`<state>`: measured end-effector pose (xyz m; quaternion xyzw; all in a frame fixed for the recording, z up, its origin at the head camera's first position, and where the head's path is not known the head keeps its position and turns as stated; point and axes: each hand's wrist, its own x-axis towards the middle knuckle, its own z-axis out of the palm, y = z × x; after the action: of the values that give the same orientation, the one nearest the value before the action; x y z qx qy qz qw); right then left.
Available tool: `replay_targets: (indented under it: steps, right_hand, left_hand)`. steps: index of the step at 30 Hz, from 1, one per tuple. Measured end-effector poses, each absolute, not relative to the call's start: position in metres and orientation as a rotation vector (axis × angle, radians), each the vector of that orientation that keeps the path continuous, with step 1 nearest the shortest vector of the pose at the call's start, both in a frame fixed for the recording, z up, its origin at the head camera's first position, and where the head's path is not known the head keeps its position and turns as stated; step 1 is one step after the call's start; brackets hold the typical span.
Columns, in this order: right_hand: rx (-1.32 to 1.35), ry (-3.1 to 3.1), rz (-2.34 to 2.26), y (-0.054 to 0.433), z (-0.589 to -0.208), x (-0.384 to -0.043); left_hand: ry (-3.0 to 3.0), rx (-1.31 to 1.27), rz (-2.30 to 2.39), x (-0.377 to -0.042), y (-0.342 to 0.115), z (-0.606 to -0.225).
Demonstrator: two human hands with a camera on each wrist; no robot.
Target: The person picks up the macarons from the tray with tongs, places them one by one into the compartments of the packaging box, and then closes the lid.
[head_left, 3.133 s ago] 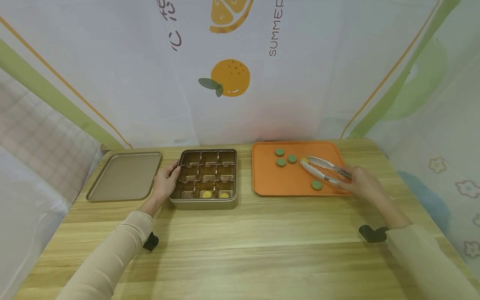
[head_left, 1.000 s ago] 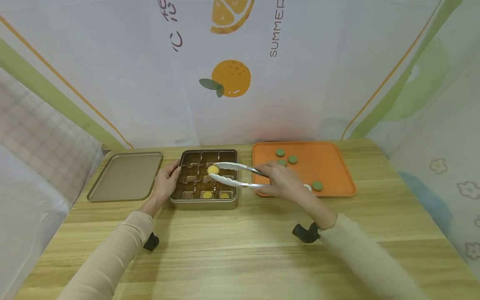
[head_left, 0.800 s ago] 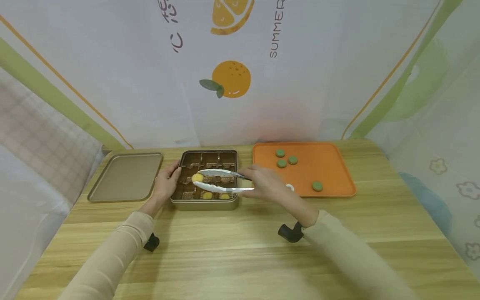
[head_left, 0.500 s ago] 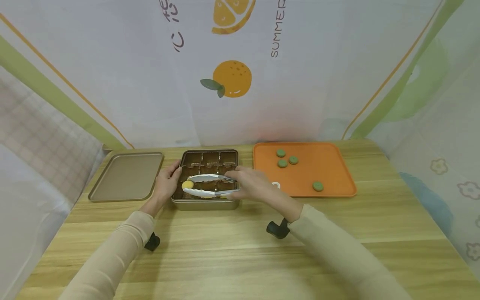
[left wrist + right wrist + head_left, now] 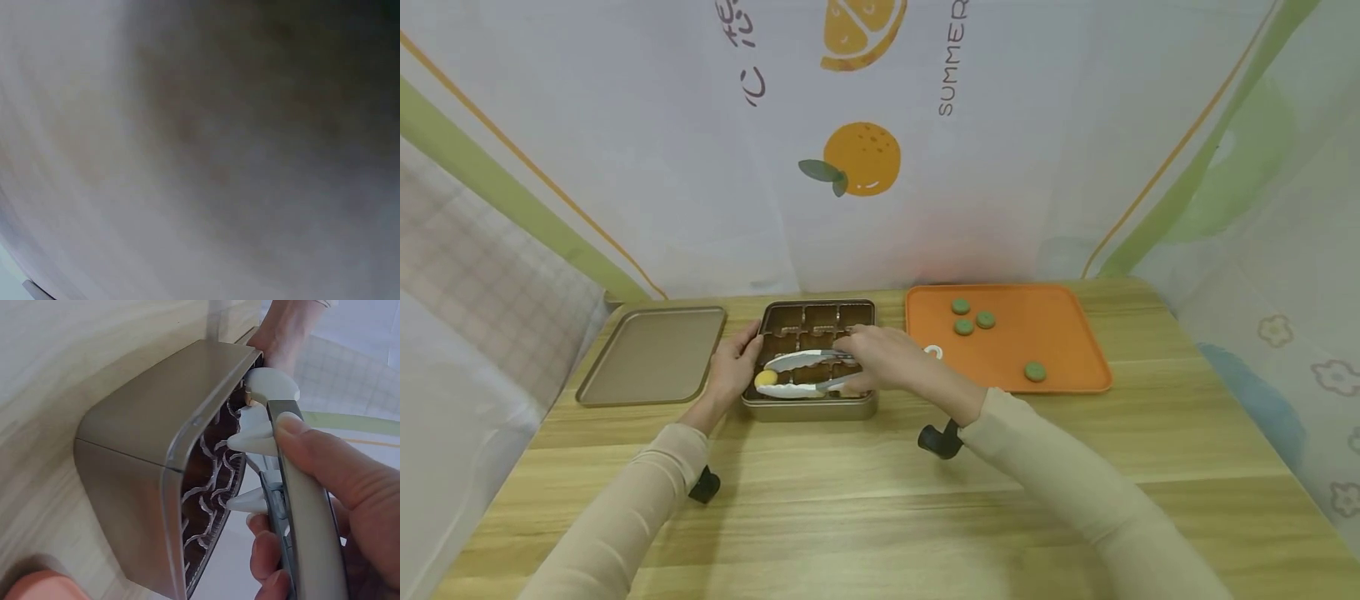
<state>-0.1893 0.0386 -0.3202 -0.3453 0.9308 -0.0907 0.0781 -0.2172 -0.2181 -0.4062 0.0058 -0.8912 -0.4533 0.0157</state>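
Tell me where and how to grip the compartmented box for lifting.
Probably take the box by its left and right outer walls, one hand from each side: it's squarish, upright, steep-walled, with no handle showing. The left hand touches its left side; the right hand holds the tongs, so likely needs freeing first.

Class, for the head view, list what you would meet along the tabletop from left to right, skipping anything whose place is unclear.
Shallow tan tray → left hand → divided box → orange tray.
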Motion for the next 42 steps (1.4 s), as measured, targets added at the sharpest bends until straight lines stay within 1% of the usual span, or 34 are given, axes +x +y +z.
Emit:
replay_targets:
  steps: [7, 17, 25, 32, 39, 42]
  right_hand:
    - [-1.024, 2.783, -0.198, 0.035, -0.32, -0.189]
    - [-1.014, 2.828, -0.226, 0.038, -0.329, -0.185]
    - [-1.002, 2.836, -0.38, 0.055, -0.337, -0.175]
    - [-0.908, 2.867, -0.598, 0.101, -0.34, -0.162]
    - [-0.888, 2.977, -0.719, 0.18, -0.347, -0.151]
    - [-0.841, 2.994, -0.769, 0.217, -0.349, -0.145]
  left_hand:
    - [-2.761, 0.002, -1.433, -0.215, -0.218, -0.407]
    - [-2.763, 0.034, -1.413, -0.214, -0.221, -0.41]
    - [-2.752, 0.002, -1.436, -0.212, -0.22, -0.41]
    - [-2.752, -0.034, -1.458, -0.212, -0.22, -0.41]
    - [-2.761, -0.046, -1.449, -0.214, -0.219, -0.408]
    - [-2.762, -0.049, -1.454, -0.214, -0.219, -0.407]
